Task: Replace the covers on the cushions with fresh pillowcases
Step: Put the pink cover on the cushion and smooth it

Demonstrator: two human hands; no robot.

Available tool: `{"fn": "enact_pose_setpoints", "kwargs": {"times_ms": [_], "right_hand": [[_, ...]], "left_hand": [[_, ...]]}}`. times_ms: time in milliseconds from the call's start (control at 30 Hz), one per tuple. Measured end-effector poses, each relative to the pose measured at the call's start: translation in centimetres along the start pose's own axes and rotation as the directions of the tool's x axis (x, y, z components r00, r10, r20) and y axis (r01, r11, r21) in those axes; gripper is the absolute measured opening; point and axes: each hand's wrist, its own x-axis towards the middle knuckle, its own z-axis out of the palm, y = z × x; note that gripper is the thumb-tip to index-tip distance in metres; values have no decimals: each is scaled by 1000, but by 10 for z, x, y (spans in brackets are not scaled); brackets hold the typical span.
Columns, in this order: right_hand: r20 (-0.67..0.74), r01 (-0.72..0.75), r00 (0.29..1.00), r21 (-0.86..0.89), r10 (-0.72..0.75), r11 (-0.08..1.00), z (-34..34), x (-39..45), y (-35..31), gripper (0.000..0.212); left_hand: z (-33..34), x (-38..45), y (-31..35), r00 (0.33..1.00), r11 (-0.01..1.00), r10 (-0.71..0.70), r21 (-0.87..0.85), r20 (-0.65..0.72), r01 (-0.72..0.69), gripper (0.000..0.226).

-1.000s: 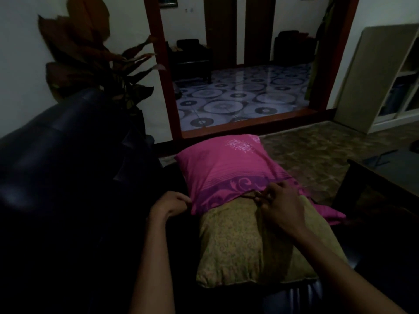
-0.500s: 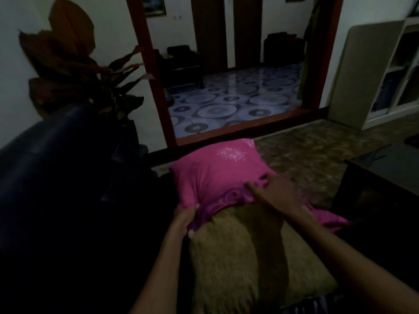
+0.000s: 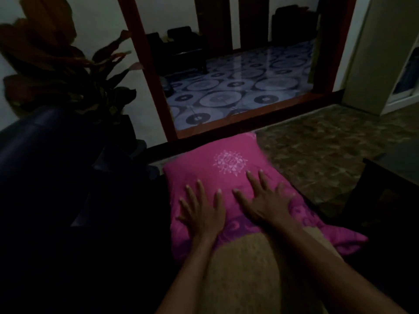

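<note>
Both hands, left hand (image 3: 202,213) and right hand (image 3: 265,203), press flat with spread fingers on the pink pillowcase (image 3: 217,171) half-covering the cushion (image 3: 244,275).

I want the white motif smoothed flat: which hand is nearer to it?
Right. The right hand lies just below the white motif, fingertips almost reaching it; the left hand lies lower and further left.

Pink pillowcase (image 3: 204,171) (white motif, purple swirl band) over an olive speckled cushion (image 3: 244,268).

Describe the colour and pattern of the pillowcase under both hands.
Pink pillowcase with a white round motif and purple swirl border, seen in the head view.
</note>
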Motion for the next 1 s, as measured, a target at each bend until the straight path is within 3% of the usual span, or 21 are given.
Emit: {"fn": "enact_pose_setpoints", "kwargs": {"times_ms": [67,200,300,467,600,733,1000], "right_hand": [[-34,-38,999,32,39,999,8,-12,8,85],[15,-74,997,60,73,995,1,-7,6,86],[62,-20,998,59,16,998,-11,1,7,91],[-31,-13,999,47,15,999,-35,37,-28,89],[-31,40,999,13,-39,999,-14,56,-40,82],[-73,4,997,-24,-6,1000,20,63,-18,78],[13,-48,999,34,48,998,13,48,-13,78]], "left_hand": [[17,-5,-12,999,1000,1,31,-53,1,79],[15,2,-3,1000,999,-4,45,15,3,78],[-9,19,4,995,997,-50,62,89,44,80],[-47,71,31,999,995,34,97,35,-37,80],[-15,89,29,991,973,123,189,49,-130,71],[34,87,7,987,964,158,219,-26,-149,70],[11,96,24,978,960,83,247,192,-130,76]]}}
